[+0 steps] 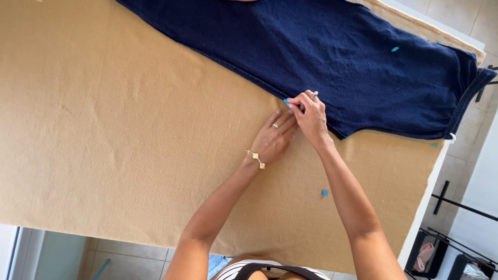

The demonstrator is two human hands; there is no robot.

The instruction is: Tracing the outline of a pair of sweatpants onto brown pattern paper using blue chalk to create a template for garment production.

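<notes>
1. We saw a counter (129, 129) covered edge to edge with a tan cloth (93, 171), viewed from above.
2. A dark blue garment (332, 57) lay flat along the far edge of the counter, running from the far middle toward the far right corner.
3. Its ribbed band (469, 101) hung just over the right edge of the counter, and a short white cord (452, 138) showed beside it.
4. Our right hand (310, 115) was at the garment's near hem, about the middle of the counter, with thumb and fingertips closed narrowly on a small blue-headed pin (286, 101) at the hem.
5. A ring (314, 94) sat on a finger of that hand.
6. Our left hand (273, 140) lay flat and open on the tan cloth just beside the right hand, fingers stretched out and touching the hem, gripping nothing.
7. It wore a gold ring (275, 125) and a gold bracelet (255, 157) at the wrist.
8. One small blue pin head (395, 49) showed on the garment toward the far right corner.
9. A blue pin (324, 193) lay on the tan cloth nearer the front edge, close to our right forearm.
10. Another blue speck (434, 145) sat by the right edge, just below the garment.
11. Beyond the right edge we saw pale floor tiles (485, 21) and a black metal rack (456, 207).
</notes>
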